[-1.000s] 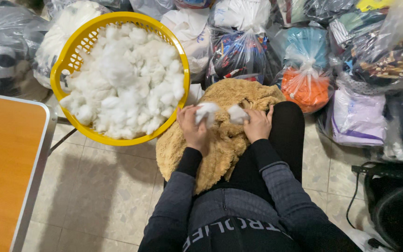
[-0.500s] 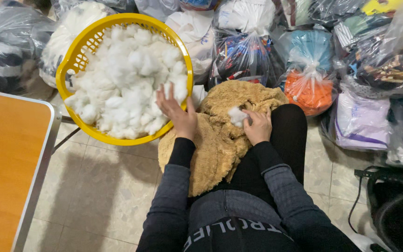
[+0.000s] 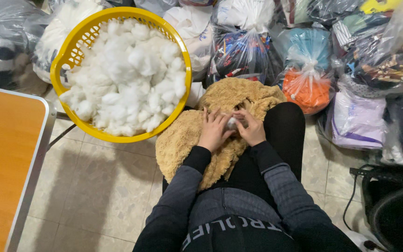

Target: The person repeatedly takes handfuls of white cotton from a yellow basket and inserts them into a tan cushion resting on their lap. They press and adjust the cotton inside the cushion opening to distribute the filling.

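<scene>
Nearest the camera: dark grey ribbed sleeves and black trousers, the person seated, legs stretched forward over a pale tiled floor (image 3: 94, 186).

On the lap lies a tan, shaggy plush fabric piece (image 3: 183, 140), crumpled, draped from the thighs off toward the person's left side and hanging partly over the floor.

Both hands meet on top of that plush piece, near its upper middle. Left hand (image 3: 214, 130): fingers spread and curled down onto the fabric, fingertips pressing at a small tuft of white fibre stuffing (image 3: 232, 123). Right hand (image 3: 251, 128): fingers bent inward, touching the same tuft from the other side. The tuft sits between the two hands, mostly covered; it seems pinched by both grips, though the view does not show how firmly.

To the left, a bench with an orange top and a grey metal edge (image 3: 5, 158), its leg angled over the tiles.

Just beyond the plush piece, up and left of the hands, a round yellow plastic basket with slotted walls (image 3: 78, 46), heaped with white fibre stuffing (image 3: 127, 79). Its rim lies just beside the fabric's edge.

Farthest back: a row of clear plastic bags (image 3: 243, 46) tied shut, holding coloured textiles; one orange and blue bundle (image 3: 306, 79) stands near the right knee. Black cable and dark object at far right, unclear.
</scene>
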